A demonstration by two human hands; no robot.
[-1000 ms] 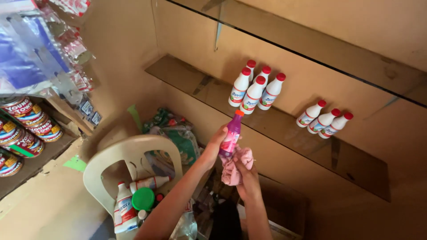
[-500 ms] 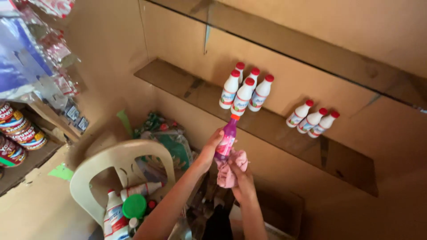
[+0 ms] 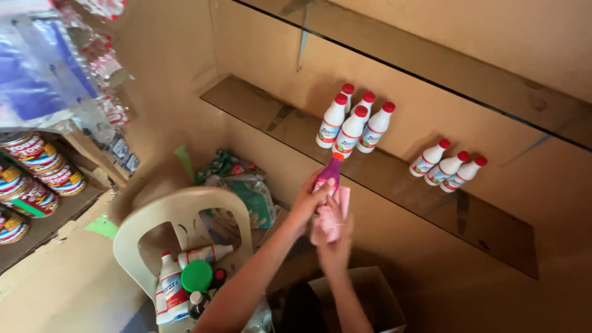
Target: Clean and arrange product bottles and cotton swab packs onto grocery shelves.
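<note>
Left hand point(image 3: 306, 203) grips the purple plastic bottle point(image 3: 328, 174), right hand point(image 3: 333, 237) clutches the pink cloth point(image 3: 331, 216); both barely shifted, wiping ongoing.

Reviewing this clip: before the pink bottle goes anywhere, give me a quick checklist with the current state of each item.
1. Left hand grips the pink bottle: ok, fingers wrap its body.
2. Right hand holds the pink cloth against the bottle: ok.
3. Bottle cap on: ok, an orange cap shows at the top.
4. Bare space on the shelf: ok, left of the five white bottles and right of the three white bottles.
5. Bottle wiped clean: cannot tell, hands and cloth hide most of it.
6. Chair seat free: not ok, bottles lie on it.
</note>
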